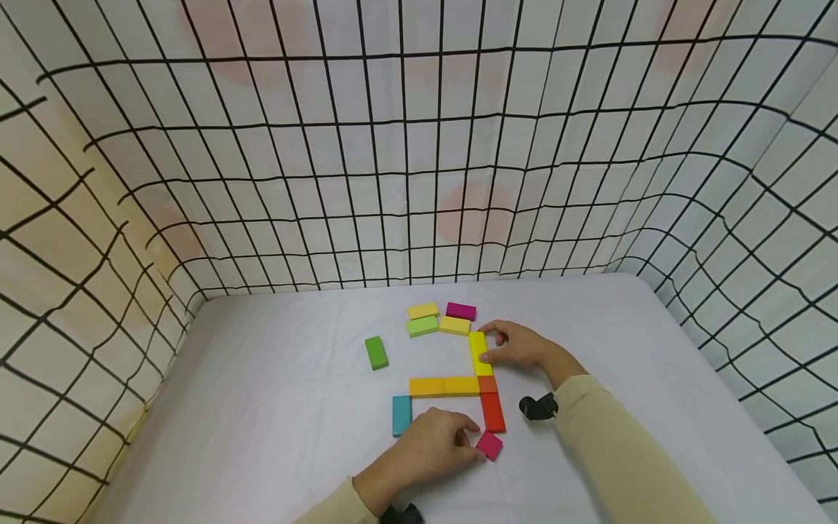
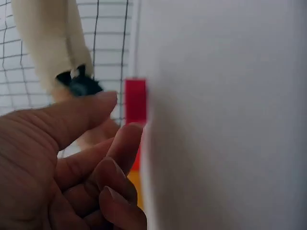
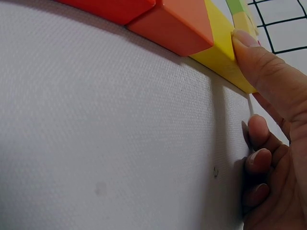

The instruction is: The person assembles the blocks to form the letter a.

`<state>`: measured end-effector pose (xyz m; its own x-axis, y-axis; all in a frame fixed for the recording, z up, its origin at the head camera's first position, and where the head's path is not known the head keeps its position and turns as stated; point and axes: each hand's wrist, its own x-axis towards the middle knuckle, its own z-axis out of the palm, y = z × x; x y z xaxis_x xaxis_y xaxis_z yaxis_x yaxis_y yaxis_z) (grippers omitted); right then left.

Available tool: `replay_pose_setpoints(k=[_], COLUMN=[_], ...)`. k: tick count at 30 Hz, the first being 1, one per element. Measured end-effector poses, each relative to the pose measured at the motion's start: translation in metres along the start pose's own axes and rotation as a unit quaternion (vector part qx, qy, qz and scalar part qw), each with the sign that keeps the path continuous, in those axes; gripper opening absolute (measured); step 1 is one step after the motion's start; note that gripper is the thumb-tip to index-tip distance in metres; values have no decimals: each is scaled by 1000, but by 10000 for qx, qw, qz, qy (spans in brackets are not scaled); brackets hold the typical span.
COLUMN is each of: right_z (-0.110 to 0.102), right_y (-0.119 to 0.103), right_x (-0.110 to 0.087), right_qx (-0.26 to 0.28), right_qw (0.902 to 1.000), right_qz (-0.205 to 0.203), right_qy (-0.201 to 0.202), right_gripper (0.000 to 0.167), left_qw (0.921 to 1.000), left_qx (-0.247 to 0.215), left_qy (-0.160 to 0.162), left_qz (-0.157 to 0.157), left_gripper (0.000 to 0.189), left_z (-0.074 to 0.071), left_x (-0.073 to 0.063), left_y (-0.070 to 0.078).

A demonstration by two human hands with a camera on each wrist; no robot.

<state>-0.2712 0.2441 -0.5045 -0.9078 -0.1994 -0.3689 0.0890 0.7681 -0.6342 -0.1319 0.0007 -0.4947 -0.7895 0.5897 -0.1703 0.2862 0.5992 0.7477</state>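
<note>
Beside the near end of the layout lies a crimson block [image 1: 489,445], turned at an angle. My left hand [image 1: 437,442] has its bent thumb and index finger at this block's left corner. In the left wrist view, a gap shows between the thumb tip and the crimson block [image 2: 135,100]. My right hand [image 1: 524,345] holds a bright yellow block [image 1: 479,349], thumb on its right side and index finger at its far end. The yellow block [image 3: 221,48] stands in line with an orange-red block [image 1: 487,384] and a red block [image 1: 493,413].
Two amber blocks [image 1: 445,386] run left from the orange-red one, with a teal block [image 1: 402,415] at their left end. Farther back are a magenta block [image 1: 461,311], pale yellow blocks [image 1: 455,325], a light green block [image 1: 423,326] and a green block [image 1: 376,353]. Black netting [image 1: 406,175] surrounds the white table [image 1: 262,407].
</note>
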Motion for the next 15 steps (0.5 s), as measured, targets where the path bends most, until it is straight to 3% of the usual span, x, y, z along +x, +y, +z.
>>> replay_pose_setpoints(k=[4, 9, 12, 15], right_z=[0, -1, 0, 1], right_y=[0, 0, 0, 0], right_x=[-1, 0, 0, 1], right_qx=[38, 27, 59, 93], right_qw=[10000, 10000, 10000, 9999], right_qz=[33, 45, 56, 66], right_qy=[4, -5, -4, -45], right_gripper=[66, 67, 67, 67], left_qw=[9993, 9911, 9802, 9648], left_qx=[-135, -220, -228, -362], left_qy=[335, 1304, 1955, 2481], left_qz=[78, 124, -213, -795], left_gripper=[33, 34, 35, 36], left_z=[-22, -60, -82, -97], left_x=[-2, -3, -4, -6], left_y=[1, -18, -39, -61])
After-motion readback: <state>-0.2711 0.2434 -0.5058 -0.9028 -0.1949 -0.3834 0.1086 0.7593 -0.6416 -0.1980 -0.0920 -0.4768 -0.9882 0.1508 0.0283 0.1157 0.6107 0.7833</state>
